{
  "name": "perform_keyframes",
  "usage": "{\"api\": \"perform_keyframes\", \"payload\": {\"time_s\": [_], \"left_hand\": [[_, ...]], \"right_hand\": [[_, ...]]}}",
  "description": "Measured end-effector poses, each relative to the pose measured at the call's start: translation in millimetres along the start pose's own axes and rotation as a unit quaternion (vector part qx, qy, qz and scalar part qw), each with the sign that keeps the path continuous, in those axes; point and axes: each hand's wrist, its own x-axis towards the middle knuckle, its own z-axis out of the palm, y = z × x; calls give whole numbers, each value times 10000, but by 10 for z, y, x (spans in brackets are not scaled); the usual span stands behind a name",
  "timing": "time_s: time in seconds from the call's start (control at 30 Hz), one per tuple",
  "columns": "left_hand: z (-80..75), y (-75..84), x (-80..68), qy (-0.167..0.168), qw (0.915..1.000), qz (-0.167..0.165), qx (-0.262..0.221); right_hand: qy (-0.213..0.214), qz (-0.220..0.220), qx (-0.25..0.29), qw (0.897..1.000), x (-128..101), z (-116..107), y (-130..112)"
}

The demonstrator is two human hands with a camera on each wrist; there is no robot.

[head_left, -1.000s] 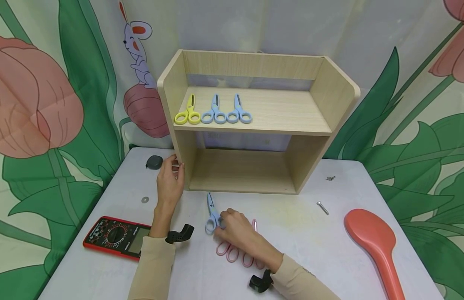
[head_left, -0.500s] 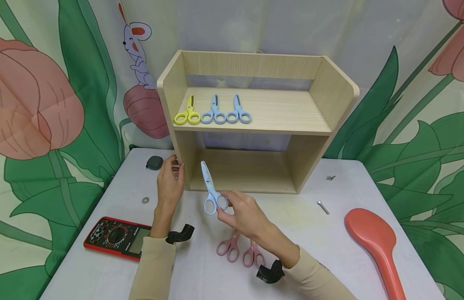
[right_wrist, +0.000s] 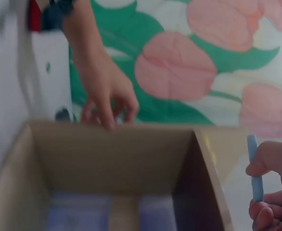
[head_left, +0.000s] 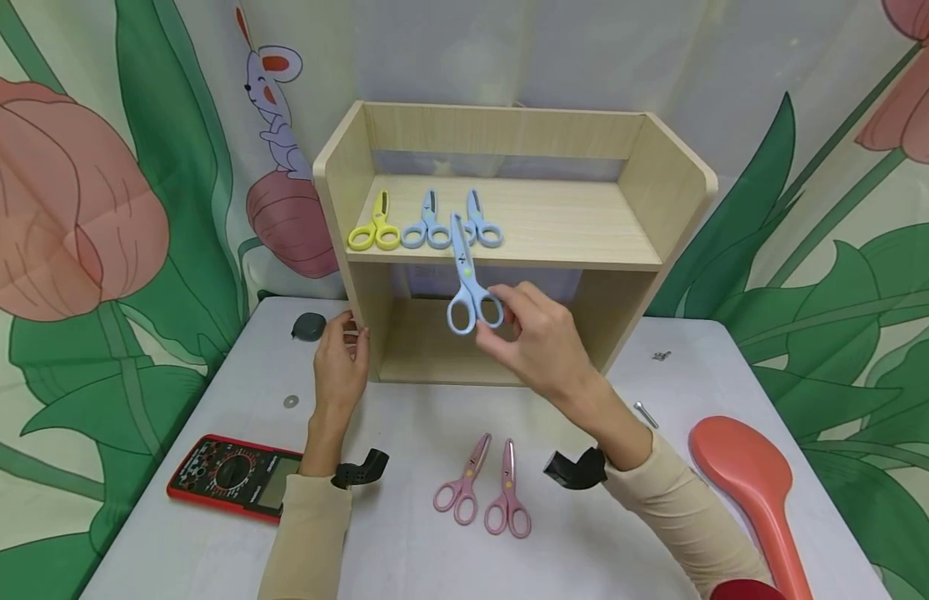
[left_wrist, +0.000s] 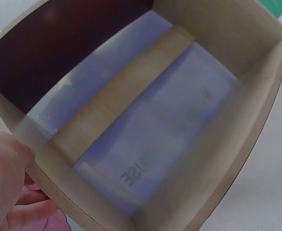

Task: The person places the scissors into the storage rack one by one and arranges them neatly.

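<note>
My right hand (head_left: 545,346) pinches a pair of light blue scissors (head_left: 466,287) by one finger loop, blades up. It holds them in front of the wooden shelf unit (head_left: 576,265), and they overlap the rightmost of two blue scissors (head_left: 490,234) on the upper shelf. A second blue pair (head_left: 430,223) and yellow scissors (head_left: 376,227) lie left of that in a row. In the right wrist view the held scissors (right_wrist: 256,187) show edge-on between thumb and fingers. My left hand (head_left: 340,367) touches the unit's left side panel with relaxed fingers; the left wrist view shows the hand (left_wrist: 6,183) at the panel's edge.
Two pink scissors (head_left: 461,490) (head_left: 508,498) lie on the white table (head_left: 404,550). On the left are a red-and-black multimeter (head_left: 232,473), a washer (head_left: 291,401) and a dark round item (head_left: 309,326). A bolt (head_left: 646,414), small screws (head_left: 661,356) and a large red spoon (head_left: 743,467) are on the right.
My right hand has picked up the blue scissors from the table and raised them up and to the right, to the upper shelf's front. The left hand has stayed at the side panel.
</note>
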Motion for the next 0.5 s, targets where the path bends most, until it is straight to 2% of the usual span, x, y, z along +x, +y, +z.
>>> {"api": "perform_keyframes", "payload": {"time_s": [0.23,0.5], "left_hand": [[-8,2,-4,7,10000,11,32],[-9,5,-3,45,10000,-12,-65]], "right_hand": [[-245,937,-363,9946,361,-260,277],[-753,1904,-606,9769,646,-345,697]]}}
